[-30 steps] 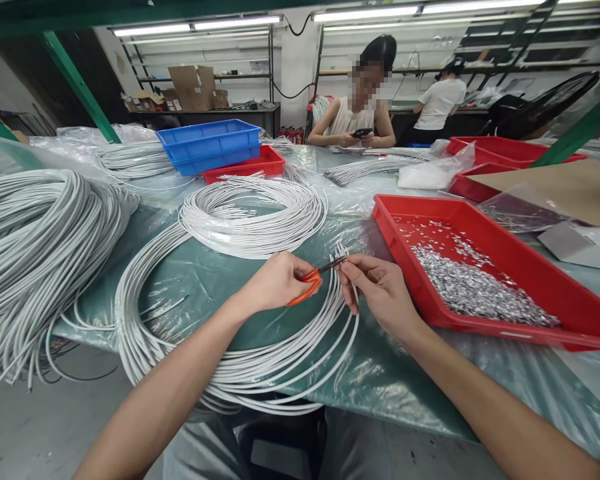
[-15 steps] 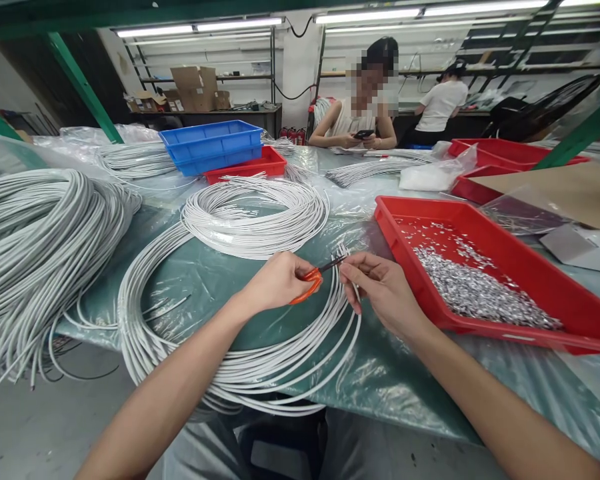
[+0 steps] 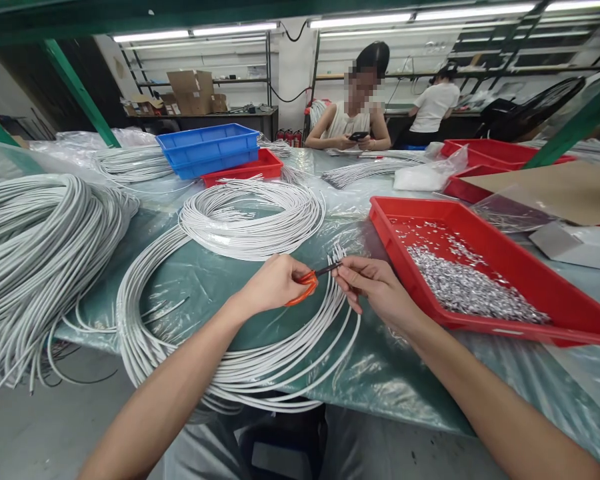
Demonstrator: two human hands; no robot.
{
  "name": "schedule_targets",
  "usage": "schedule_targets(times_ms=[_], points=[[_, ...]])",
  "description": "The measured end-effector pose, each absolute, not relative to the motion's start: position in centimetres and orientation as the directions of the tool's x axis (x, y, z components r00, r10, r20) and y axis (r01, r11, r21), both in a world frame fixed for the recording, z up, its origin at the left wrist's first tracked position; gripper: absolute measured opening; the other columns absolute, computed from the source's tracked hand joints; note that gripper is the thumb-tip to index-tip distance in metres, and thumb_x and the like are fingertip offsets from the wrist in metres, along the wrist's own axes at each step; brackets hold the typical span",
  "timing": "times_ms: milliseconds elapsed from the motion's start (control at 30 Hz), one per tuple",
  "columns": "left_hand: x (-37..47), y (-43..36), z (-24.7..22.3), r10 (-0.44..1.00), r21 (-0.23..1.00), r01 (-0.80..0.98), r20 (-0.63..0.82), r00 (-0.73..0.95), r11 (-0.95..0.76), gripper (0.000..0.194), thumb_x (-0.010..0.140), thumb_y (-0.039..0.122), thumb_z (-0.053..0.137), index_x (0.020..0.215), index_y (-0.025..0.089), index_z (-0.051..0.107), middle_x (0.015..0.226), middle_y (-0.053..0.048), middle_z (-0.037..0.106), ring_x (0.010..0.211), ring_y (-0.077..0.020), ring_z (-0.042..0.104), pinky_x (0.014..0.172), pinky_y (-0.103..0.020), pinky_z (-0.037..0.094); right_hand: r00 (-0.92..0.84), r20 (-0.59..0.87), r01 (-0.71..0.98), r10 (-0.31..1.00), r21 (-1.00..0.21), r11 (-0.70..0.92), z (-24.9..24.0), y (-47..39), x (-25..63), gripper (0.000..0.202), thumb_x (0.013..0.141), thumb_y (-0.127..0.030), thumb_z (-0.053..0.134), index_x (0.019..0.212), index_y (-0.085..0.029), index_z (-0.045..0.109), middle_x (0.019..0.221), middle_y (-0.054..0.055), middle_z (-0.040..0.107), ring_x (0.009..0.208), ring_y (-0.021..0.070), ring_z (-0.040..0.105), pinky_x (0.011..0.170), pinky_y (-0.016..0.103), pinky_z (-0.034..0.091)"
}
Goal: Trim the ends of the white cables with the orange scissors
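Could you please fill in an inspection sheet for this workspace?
Surface: green table under wrinkled clear plastic film
In hand: orange-handled tool with dark tip
Hands: left hand grips the tool; right hand at its tip, exact hold unclear
Cables: loose white cable coil, ends by right hand; tighter white coil beyond
Clutter: red plastic tray of small silvery pieces; blue plastic bin
Surroundings: person with black phone across the table

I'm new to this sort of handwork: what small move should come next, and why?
Perhaps steady the white cable, apparently held in the right hand, before working the orange-handled tool in the left hand: its dark tip sits close by the right hand's fingers.
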State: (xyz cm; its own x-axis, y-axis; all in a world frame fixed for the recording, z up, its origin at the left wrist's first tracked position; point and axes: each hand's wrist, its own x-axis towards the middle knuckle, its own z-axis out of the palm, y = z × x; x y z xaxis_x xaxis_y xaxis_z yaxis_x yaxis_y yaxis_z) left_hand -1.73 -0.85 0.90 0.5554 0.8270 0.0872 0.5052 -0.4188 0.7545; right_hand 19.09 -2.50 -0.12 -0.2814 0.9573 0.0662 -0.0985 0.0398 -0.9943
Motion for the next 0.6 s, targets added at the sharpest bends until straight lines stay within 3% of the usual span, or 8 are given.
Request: schedule_targets(times_ms=[267,433,600], points=[[-1.4,-1.2,1.2,0.765,0.781,0.445,0.065,0.641,-0.439,0.019,0.079,0.026,0.051,0.067,0.014,0.058,0.059,0.003,0.040,0.056,-0.0071,0.029,0.051,-0.021,0.023,-0.639,-0.099,-0.191,0.763,-0.941,-0.281,0.2,-1.8,20.9,0.024,0.077,-0.033,0.076,0.069,-0.014,0.065,0.053,-0.005,0.046,0.040,0.0058,0.040,0.037,0.019,0.040],[-1.3,-1.5,1.6,0.783,0.797,0.412,0.118,0.611,-0.442,0.023,0.080,0.033,0.059,0.068,0.013,0.060,0.062,0.003,0.039,0.059,-0.0075,0.029,0.054,-0.022,0.026,-0.609,-0.029,-0.337,0.793,-0.896,-0.291,0.0,-2.0,20.6,0.022,0.075,-0.032,0.079,0.072,-0.015,0.065,0.052,-0.006,0.045,0.040,0.0061,0.042,0.037,0.018,0.040],[-0.9,-1.6,1.9,0.853,0.899,0.260,0.195,0.484,-0.352,0.025,0.079,0.034,0.066,0.073,0.010,0.065,0.064,0.001,0.048,0.062,-0.0078,0.038,0.059,-0.022,0.035,-0.485,-0.065,-0.359,0.872,-0.895,-0.265,0.3,-2.7,19.6,0.024,0.072,-0.034,0.080,0.077,-0.017,0.064,0.057,-0.004,0.053,0.047,0.0090,0.049,0.039,0.020,0.043]])
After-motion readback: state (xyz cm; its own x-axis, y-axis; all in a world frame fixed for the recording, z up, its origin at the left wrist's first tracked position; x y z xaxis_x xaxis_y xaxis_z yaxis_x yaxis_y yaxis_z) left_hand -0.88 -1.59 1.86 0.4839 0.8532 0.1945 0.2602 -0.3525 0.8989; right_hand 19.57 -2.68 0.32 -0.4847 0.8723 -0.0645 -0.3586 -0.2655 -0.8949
